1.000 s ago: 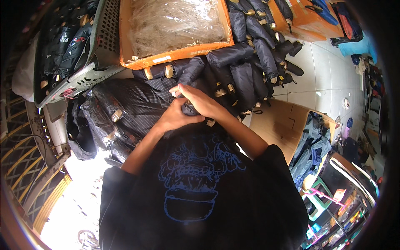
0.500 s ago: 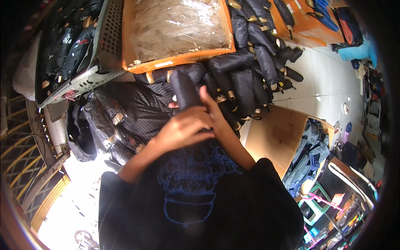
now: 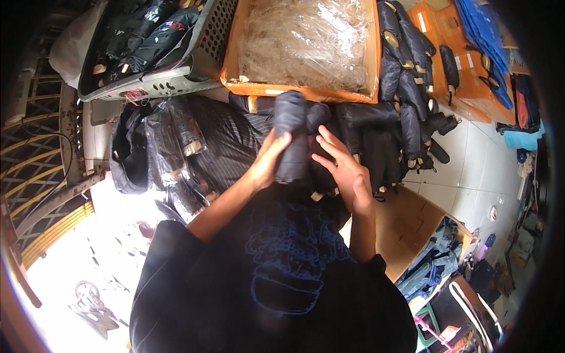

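A black folded umbrella (image 3: 291, 138) in a fabric sleeve stands roughly upright in front of my chest. My left hand (image 3: 265, 163) grips it from the left side, with the thumb laid along its front. To its right, my right hand (image 3: 348, 170) is open, fingers spread and apart from the sleeve. Behind and below lie many similar black umbrellas (image 3: 409, 94), several showing pale handle ends. Dark pinstriped cloth (image 3: 226, 132) spreads out beyond my left forearm.
An orange-edged box (image 3: 306, 94) lined with clear plastic sits ahead. A grey perforated basket (image 3: 203, 62) of umbrellas is at the far left. Plastic-wrapped umbrellas (image 3: 170, 141) lie on the left. At right are an open cardboard box (image 3: 406, 229) holding dark blue cloth and orange cartons (image 3: 471, 70).
My right hand has come off the umbrella and opened to the right. My left hand now grips the umbrella's left side. The whole view has shifted, so surroundings appear further right.
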The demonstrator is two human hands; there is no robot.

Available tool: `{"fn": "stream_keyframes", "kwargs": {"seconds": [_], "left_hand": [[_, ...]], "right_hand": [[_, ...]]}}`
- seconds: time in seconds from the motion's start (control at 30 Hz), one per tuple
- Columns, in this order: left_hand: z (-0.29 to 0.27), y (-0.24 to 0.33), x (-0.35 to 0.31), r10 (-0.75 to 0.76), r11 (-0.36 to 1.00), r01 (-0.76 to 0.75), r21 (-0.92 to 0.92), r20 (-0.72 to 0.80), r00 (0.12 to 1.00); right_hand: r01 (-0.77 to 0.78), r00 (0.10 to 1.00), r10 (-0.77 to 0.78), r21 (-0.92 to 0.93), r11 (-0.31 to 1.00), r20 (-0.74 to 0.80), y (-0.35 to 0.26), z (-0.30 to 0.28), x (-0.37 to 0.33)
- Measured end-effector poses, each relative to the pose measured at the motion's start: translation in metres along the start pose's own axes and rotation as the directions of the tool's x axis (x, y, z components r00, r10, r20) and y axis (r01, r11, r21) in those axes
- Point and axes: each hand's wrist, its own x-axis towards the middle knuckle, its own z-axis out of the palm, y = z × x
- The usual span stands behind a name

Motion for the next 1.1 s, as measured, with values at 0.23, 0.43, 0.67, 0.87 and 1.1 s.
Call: {"fn": "stream_keyframes", "kwargs": {"seconds": [0.23,0.43,0.67,0.87,1.1], "left_hand": [[0.007,0.000,0.006,-0.046,0.992,0.033,0.119,0.103,0.994],[0.035,0.052,0.043,0.233,0.708,-0.335,0.622,0.242,0.942],[0.047,0.076,0.116,0.128,0.744,-0.275,0.609,0.273,0.953],[0.032,0.037,0.288,0.066,-0.064,-0.545,0.836,0.548,0.834],[0.083,-0.023,0.317,0.051,-0.195,-0.593,0.781,0.612,0.789]], "right_hand": [[-0.127,0.973,0.189,0.373,0.919,-0.135,0.044,-0.006,0.011],[-0.085,0.934,0.233,0.463,0.882,-0.272,0.036,-0.022,0.017],[-0.109,0.892,0.312,0.516,0.850,-0.327,0.034,-0.039,0.010],[-0.118,0.886,0.347,0.574,0.810,-0.307,0.040,-0.049,0.003],[-0.143,0.865,0.370,0.542,0.828,-0.338,0.037,-0.049,-0.003]]}}
